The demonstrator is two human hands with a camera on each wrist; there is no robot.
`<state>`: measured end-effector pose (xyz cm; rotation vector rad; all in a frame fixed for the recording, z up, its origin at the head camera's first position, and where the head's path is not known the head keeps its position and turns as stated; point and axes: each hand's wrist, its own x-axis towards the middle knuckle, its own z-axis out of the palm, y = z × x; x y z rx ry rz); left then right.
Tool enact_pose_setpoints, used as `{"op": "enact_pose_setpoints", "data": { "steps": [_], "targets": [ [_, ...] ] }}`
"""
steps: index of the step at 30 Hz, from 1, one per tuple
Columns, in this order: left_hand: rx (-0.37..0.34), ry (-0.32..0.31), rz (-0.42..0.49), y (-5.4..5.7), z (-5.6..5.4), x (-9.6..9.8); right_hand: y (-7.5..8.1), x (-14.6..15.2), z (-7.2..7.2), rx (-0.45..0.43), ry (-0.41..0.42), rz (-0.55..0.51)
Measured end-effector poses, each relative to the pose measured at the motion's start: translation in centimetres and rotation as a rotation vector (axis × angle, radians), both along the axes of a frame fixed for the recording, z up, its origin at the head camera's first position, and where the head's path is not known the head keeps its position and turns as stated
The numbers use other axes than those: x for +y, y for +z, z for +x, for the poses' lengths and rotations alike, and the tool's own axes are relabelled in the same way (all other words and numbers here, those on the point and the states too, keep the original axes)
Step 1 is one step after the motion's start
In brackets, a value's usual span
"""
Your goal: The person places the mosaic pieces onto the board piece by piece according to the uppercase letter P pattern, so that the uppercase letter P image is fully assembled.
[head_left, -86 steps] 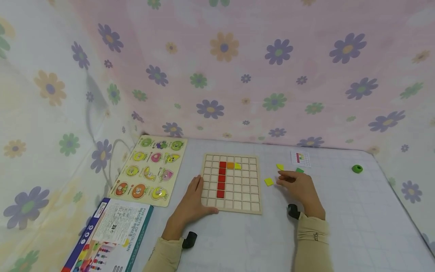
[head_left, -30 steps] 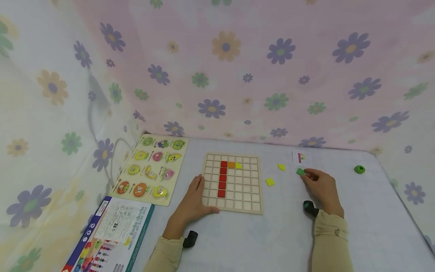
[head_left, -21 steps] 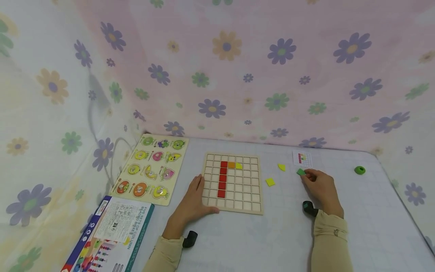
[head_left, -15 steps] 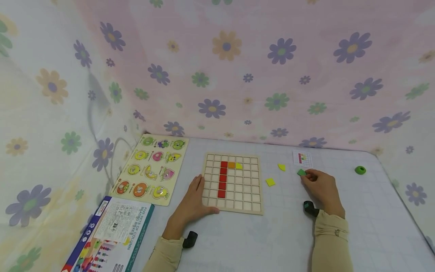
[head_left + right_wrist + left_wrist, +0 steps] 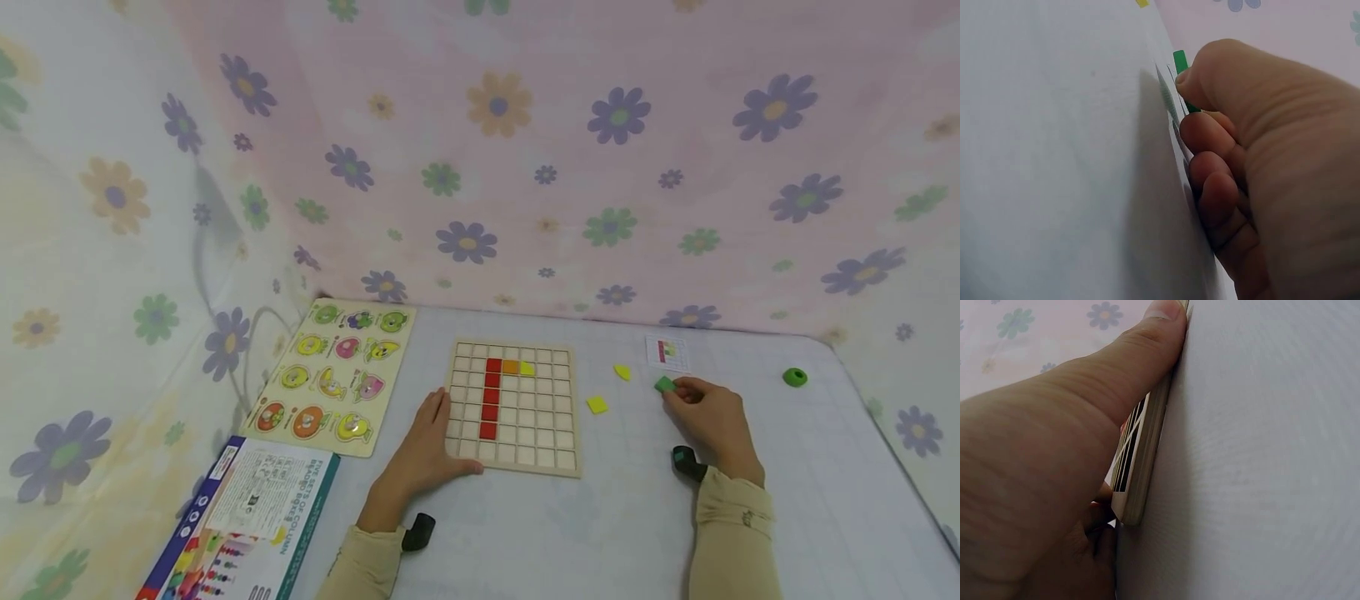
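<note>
A square wooden grid board [image 5: 536, 429] lies on the table, with red tiles [image 5: 491, 396] in a column, an orange tile [image 5: 511, 367] and a yellow tile [image 5: 527, 368] in its cells. My left hand [image 5: 420, 450] rests at the board's near left corner, fingers along the left side and thumb against the front edge [image 5: 1141, 469]. To the board's right, my right hand [image 5: 708, 417] pinches a small green tile [image 5: 664, 384] between thumb and fingers. In the right wrist view the green tile [image 5: 1180, 61] stands up from the fingertips, just off the tabletop.
Right of the board lie a yellow square tile [image 5: 597, 405] and a yellow rounded tile [image 5: 622, 372]. Behind the right hand is a pattern card [image 5: 667, 354]; a green bead [image 5: 795, 377] sits farther right. A fruit puzzle board [image 5: 330, 375] and a printed box [image 5: 255, 508] occupy the left.
My right hand has moved right, from beside the yellow tiles to the green tile, and now pinches it. My left hand stays at the board's corner.
</note>
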<state>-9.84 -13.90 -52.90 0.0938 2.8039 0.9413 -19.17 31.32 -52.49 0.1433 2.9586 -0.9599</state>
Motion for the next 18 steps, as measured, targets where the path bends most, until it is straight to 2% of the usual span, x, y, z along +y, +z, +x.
{"op": "enact_pose_setpoints", "data": {
  "steps": [10,13,18],
  "targets": [
    [0.003,-0.004,-0.009,0.1,0.1,-0.2,0.2,-0.7,0.2,-0.034,-0.014,-0.030],
    [0.001,-0.002,-0.012,0.0,0.1,-0.3,0.2,-0.8,0.2,-0.002,0.001,-0.019],
    [0.002,-0.001,0.003,-0.1,0.1,-0.2,0.6,-1.3,0.1,0.118,0.033,-0.030]
  ]
}}
